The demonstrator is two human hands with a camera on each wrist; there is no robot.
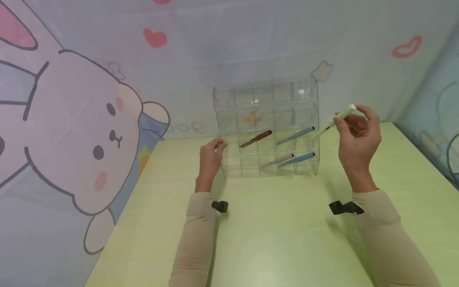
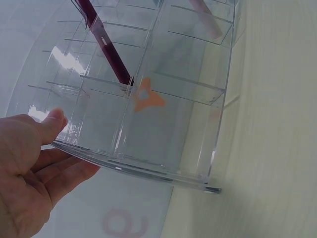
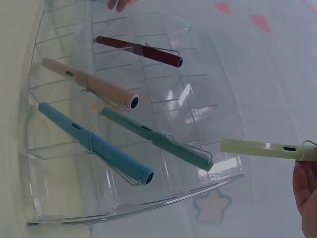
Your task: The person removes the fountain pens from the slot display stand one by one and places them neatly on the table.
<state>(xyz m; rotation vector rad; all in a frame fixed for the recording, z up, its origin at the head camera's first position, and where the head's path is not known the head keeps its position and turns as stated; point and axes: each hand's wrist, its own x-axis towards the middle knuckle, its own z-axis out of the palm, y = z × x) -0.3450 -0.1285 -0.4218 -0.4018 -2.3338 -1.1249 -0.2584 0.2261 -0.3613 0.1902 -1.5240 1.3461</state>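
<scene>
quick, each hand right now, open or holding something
Left hand: closed, holding the clear rack by its side edge.
Right hand: closed, pinching the pale green pen.

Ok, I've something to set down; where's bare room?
Pale green tabletop between the beige sleeves, in front of the clear plastic rack; also the rack's upper two rows. Crowded: its lower rows, around four slim pens, and its right end, where the right hand holds a yellow-green pen.

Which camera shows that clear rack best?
The head view, because the clear rack fits in from end to end, all four tiers. The right wrist view looks closer from its right end; the left wrist view shows mainly its left end.
</scene>
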